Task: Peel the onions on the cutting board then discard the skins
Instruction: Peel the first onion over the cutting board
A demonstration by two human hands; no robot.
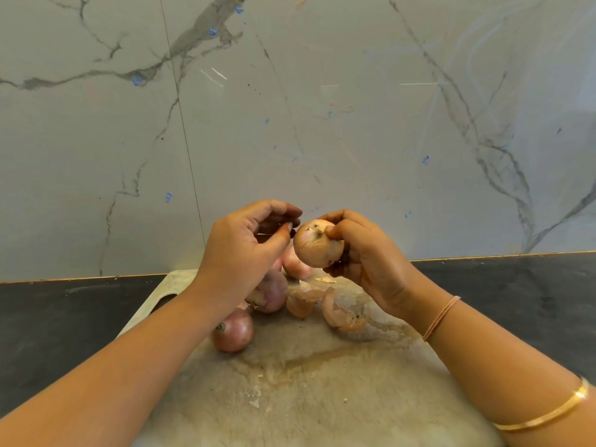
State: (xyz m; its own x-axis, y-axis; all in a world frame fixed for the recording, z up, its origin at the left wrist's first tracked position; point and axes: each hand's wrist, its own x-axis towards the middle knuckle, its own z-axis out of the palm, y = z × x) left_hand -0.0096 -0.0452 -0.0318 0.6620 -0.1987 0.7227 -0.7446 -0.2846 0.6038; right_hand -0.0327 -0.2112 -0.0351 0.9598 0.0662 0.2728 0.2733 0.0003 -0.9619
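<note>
Head view, starting at the left: a dark worktop [64, 317] carries a pale, stained cutting board [322, 398], set against a marbled wall [322, 124]. The left hand [245, 250] is raised above the board, its fingers [283, 211] loosely curved and the thumb a narrow gap from them. Nothing shows between them, and they sit just beside the tip of the onion being worked, likely placed to catch an edge of skin.

Beneath that hand two unpeeled onions lie on the board, the near onion [233, 332] and the middle onion [271, 293]. Behind them a paler, pinker one, the far onion [296, 266], looks already stripped.

The held onion [317, 243] is lifted clear of the board, its root end turned toward the camera, probably so the dry skin can be picked from there. It wears its papery skin, so peeling looks barely begun on this one. The right hand [364, 256] wraps it from the right, its thumb pressing near the root.

Below it, loose skins [345, 312] lie on the board, not yet discarded. A thread bracelet [442, 317] and a gold bangle [548, 414] circle the right arm.
</note>
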